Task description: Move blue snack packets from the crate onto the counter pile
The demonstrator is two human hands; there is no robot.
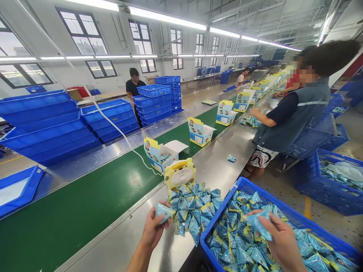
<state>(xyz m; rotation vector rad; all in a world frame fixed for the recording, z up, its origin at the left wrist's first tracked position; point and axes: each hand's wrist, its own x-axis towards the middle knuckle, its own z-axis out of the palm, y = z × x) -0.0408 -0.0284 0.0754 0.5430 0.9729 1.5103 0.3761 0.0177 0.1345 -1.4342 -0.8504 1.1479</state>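
My left hand [153,230] grips one packet [163,211] beside the pile [195,207] on the surface [221,162]; my right hand [279,238] grips another packet [259,223] over the crate [286,213].

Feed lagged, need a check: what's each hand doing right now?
Left hand: closed on a blue packet.
Right hand: closed on another blue packet, over the blue crate.

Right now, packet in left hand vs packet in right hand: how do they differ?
The left hand pinches its packet over the steel bench, beside the loose pile. The right hand holds its packet over the blue crate, and that packet shows more of its length. Both are blue foil.
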